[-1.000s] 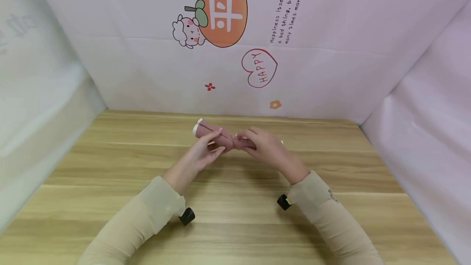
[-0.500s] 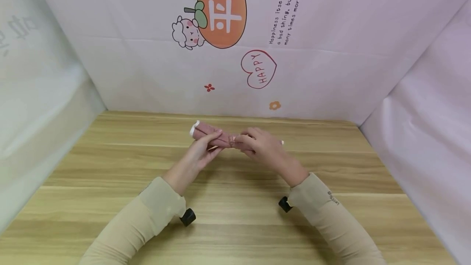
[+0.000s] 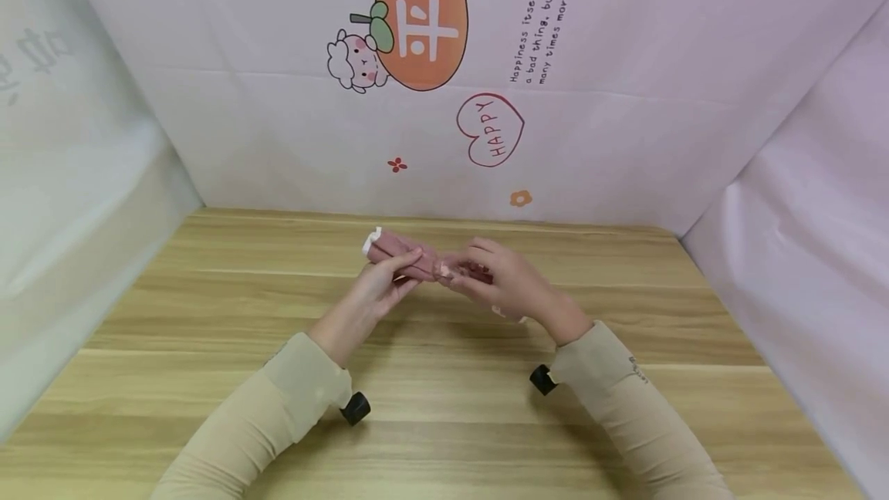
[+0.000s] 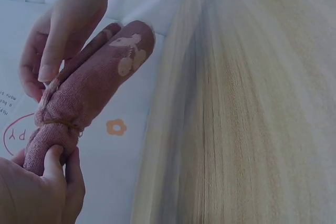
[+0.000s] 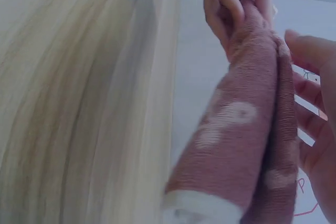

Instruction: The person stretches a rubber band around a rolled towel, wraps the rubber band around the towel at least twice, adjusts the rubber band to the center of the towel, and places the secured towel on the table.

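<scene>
A dusty-pink terry towel (image 3: 396, 248), rolled lengthwise, is drawn in at its middle by a thin band (image 4: 60, 123). White edging shows at its ends, and pale figures pattern the cloth. My left hand (image 3: 377, 288) grips the left half close to the band, thumb on top and fingers beneath. On the other side, my right hand (image 3: 510, 278) has its thumb and fingertips pinching the towel's edge beside the band. The right half of the roll (image 5: 226, 129) reaches under the right palm, largely hidden in the head view but plain in both wrist views.
Both hands are over the far part of a wood-grain table (image 3: 444, 423). Behind it hangs a white printed sheet (image 3: 278, 137), and white cloth walls (image 3: 819, 199) close off the left and right sides. A black wrist camera (image 3: 356, 409) sticks out below the left cuff.
The towel's right end has swung toward me and now shows below the right hand. The right hand has shifted slightly, its fingers at the band; the left hand keeps its grip.
</scene>
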Available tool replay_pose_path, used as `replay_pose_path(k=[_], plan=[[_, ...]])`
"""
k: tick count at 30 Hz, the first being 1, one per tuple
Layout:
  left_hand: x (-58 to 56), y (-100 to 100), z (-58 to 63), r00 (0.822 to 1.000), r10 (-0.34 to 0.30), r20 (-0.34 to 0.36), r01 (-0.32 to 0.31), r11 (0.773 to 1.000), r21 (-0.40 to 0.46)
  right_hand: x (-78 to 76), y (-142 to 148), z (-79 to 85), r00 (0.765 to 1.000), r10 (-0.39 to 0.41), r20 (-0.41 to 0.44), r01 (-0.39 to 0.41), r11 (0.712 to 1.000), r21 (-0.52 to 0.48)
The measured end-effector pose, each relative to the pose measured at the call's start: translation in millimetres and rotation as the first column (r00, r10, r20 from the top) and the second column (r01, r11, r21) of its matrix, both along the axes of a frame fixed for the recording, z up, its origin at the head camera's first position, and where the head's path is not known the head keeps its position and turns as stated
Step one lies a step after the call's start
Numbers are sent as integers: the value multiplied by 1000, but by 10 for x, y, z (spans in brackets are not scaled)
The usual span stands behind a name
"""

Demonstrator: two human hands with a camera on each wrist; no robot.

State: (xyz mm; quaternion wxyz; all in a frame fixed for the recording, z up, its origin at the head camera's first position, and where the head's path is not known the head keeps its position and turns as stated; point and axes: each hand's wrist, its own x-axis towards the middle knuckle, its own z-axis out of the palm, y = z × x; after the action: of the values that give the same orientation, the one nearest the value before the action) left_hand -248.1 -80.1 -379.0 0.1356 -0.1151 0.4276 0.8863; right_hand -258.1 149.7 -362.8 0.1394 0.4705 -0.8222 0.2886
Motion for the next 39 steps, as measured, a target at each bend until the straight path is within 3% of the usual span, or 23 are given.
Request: replay_pose_path(k=[9, 14, 19, 29, 39], plan=[[8, -15, -8, 997, -69, -34, 66, 994, -90, -21, -64, 82, 987, -45, 156, 42, 999, 19], [13, -19, 1, 995, -94, -26, 90, 988, -125, -37, -137, 122, 984, -75, 161, 65, 996, 69], [21, -15, -22, 995, -92, 25, 95, 986, -138, -34, -195, 132, 981, -100, 167, 77, 988, 136], [70, 13, -93, 996, -80, 37, 84, 985, -149, -67, -262, 124, 989, -27, 143, -8, 970, 243], [120, 35, -128, 993, -87, 76, 94, 991, -93, -122, -330, 150, 980, 28, 195, -91, 943, 319]])
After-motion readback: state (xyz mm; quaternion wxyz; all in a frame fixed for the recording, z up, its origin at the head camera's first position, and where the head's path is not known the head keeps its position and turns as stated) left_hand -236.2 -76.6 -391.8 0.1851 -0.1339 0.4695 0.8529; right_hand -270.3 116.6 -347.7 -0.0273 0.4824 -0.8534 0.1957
